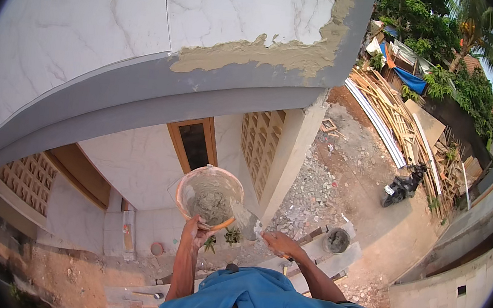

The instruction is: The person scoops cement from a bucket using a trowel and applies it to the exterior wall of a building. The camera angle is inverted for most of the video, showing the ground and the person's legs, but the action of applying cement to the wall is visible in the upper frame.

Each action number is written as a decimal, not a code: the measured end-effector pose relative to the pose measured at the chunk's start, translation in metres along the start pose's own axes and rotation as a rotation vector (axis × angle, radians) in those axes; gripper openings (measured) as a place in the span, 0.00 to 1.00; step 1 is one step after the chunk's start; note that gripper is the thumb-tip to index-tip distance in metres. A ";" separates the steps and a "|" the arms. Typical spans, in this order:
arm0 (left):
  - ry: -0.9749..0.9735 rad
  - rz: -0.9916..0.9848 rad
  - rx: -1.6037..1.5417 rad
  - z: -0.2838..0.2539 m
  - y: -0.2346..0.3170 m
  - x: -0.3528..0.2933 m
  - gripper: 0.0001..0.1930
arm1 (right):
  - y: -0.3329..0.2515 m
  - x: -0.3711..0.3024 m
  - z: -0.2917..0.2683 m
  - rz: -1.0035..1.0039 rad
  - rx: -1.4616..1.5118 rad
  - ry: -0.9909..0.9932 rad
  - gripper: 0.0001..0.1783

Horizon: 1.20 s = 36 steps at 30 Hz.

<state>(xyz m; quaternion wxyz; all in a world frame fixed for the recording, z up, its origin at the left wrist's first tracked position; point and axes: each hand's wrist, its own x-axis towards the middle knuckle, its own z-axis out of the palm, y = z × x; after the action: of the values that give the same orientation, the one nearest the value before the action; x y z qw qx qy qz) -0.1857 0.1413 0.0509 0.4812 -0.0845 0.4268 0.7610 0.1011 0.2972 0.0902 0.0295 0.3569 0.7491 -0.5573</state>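
Note:
My left hand (196,233) is closed on the near rim of an orange-pink bucket (236,186), with the forearm coming up from below. Grey wet mortar (211,205) lies in the bottom of the bucket, and dried smears coat its inner wall. In my right hand (282,245) is a trowel (246,222), its mortar-smeared blade at the bucket's right rim. Beyond the bucket, a band of fresh beige mortar (281,56) runs along the lower edge of a grey wall face, beside white marbled tiles (104,25).
Far below me are scaffold planks (331,265) and another bucket (337,240) of grey mix. Rubble (309,190) covers the ground by the wall corner. A motorbike (404,186) stands near stacked timber (391,118) to the right. A wooden-framed window (193,143) sits under the overhang.

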 end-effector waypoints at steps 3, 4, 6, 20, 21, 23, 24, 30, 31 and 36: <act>0.004 -0.014 -0.056 -0.010 -0.007 -0.010 0.13 | 0.064 -0.003 0.004 0.096 -0.058 -0.050 0.36; -0.005 0.001 -0.074 -0.007 -0.007 -0.007 0.13 | 0.107 0.001 -0.006 0.029 -0.260 0.051 0.37; 0.022 0.009 -0.103 -0.027 -0.013 -0.006 0.12 | 0.146 -0.011 -0.036 0.190 -0.460 0.084 0.39; 0.223 0.099 -0.058 -0.075 -0.059 -0.019 0.09 | -0.143 -0.057 -0.207 -0.532 0.192 0.568 0.20; 0.268 0.089 -0.011 -0.085 -0.070 -0.007 0.10 | -0.141 -0.048 -0.205 -0.508 0.047 0.524 0.19; 0.219 0.169 -0.029 -0.049 -0.068 -0.014 0.11 | -0.132 -0.029 -0.192 -0.539 -0.392 0.558 0.18; 0.215 0.143 0.059 -0.041 -0.061 -0.026 0.13 | -0.126 -0.019 -0.180 -0.631 -0.679 0.614 0.17; 0.211 0.331 0.466 -0.007 -0.028 -0.062 0.27 | -0.136 -0.014 -0.140 -0.790 -1.285 0.488 0.20; 0.194 0.369 0.500 0.003 -0.017 -0.064 0.29 | -0.136 -0.010 -0.140 -0.796 -1.349 0.489 0.20; 0.107 0.453 0.593 0.022 0.010 -0.061 0.34 | -0.138 0.006 -0.129 -0.699 -1.352 0.442 0.18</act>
<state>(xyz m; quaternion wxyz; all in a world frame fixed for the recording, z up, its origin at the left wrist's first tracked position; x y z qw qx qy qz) -0.1553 0.1152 0.1028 0.2812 0.1155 0.6609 0.6861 0.0640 0.3939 0.2482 -0.0864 0.1080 0.9824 0.1255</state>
